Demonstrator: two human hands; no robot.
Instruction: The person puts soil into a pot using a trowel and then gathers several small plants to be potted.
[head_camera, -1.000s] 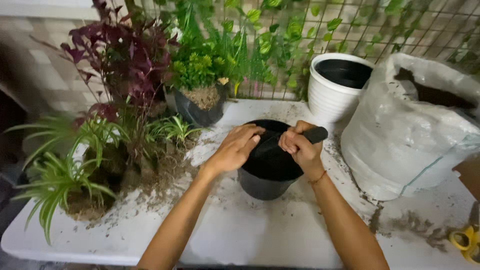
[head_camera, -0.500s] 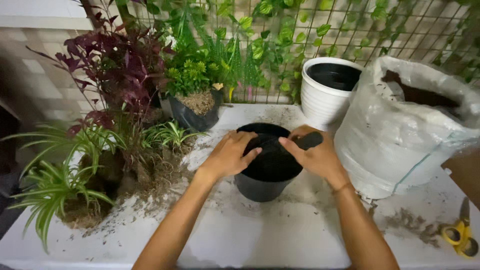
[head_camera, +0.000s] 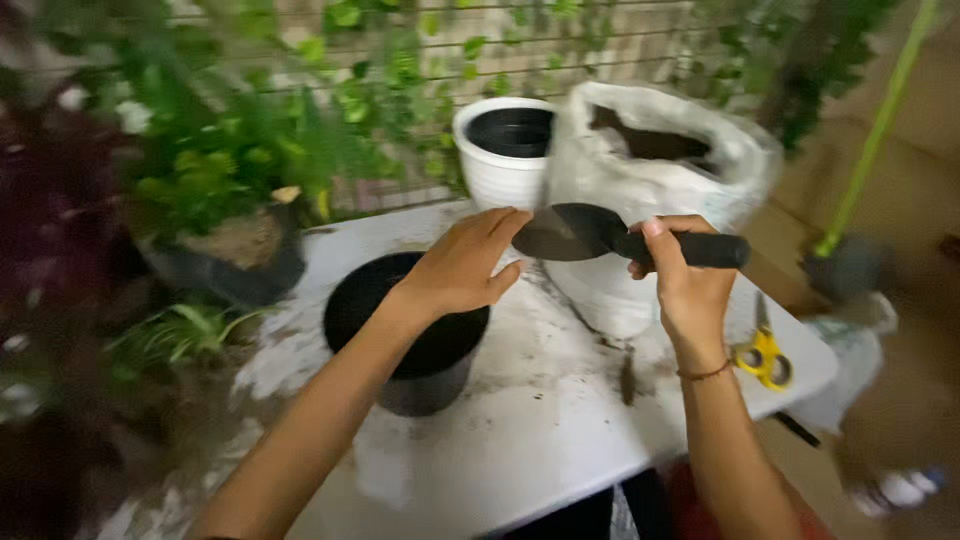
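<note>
My right hand (head_camera: 682, 278) grips the black handle of a small trowel (head_camera: 600, 235), its dark blade held level above the white table (head_camera: 540, 420). Fingers apart, my left hand (head_camera: 462, 265) hovers over the far rim of a black plastic pot (head_camera: 405, 345) with its fingertips against the trowel blade. The pot stands on the table just below both hands. Behind the trowel sits a white sack of soil (head_camera: 660, 170), its top open.
A white ribbed pot (head_camera: 500, 150) stands at the back beside the sack. Leafy potted plants (head_camera: 230, 170) crowd the left side. Yellow-handled scissors (head_camera: 762, 350) lie near the table's right edge. Loose soil is scattered over the table. A wire fence with vines runs behind.
My right hand has lifted the trowel out of the black pot and up toward the soil sack. The left hand rose with it. The view has swung to the right.
</note>
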